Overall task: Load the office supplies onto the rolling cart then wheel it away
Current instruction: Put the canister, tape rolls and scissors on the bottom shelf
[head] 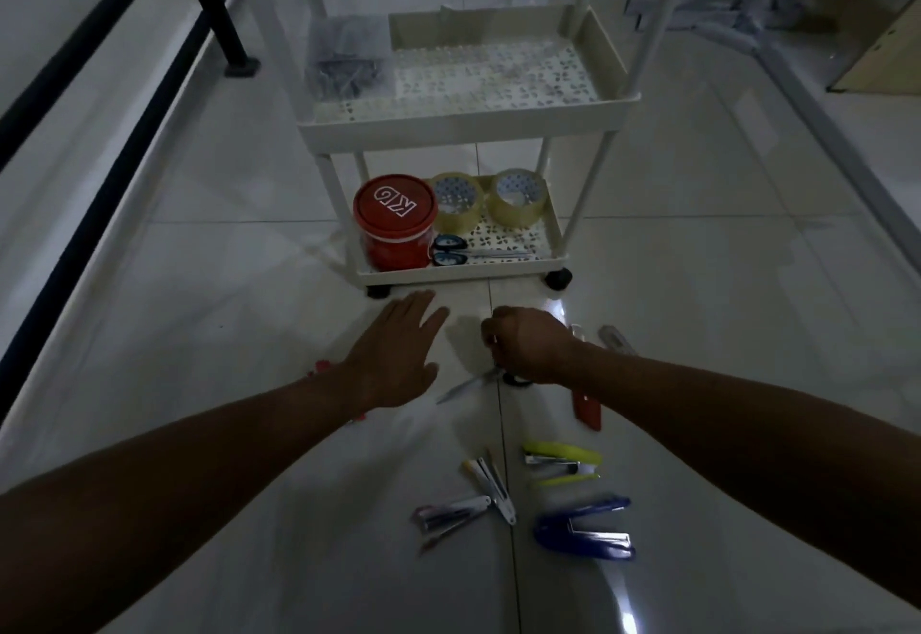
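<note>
A white rolling cart (468, 122) stands on the tiled floor ahead. Its bottom shelf holds a red-lidded jar (394, 222), two rolls of clear tape (486, 200) and blue-handled scissors (451, 250). A clear bag of dark clips (347, 58) lies on the middle shelf. My right hand (528, 347) is closed on the black handles of scissors (471, 384) whose blades point left just above the floor. My left hand (396, 352) hovers flat and open beside them, holding nothing. Nearer to me lie a yellow stapler (563, 461), a blue stapler (585, 526), a silver stapler (451, 514) and a red cutter (587, 411).
A black railing (99, 75) runs along the left. White table legs (822, 100) slant down on the right. Small red items (321, 365) peek out from behind my left forearm. A pale cutter (618, 340) lies beyond my right wrist.
</note>
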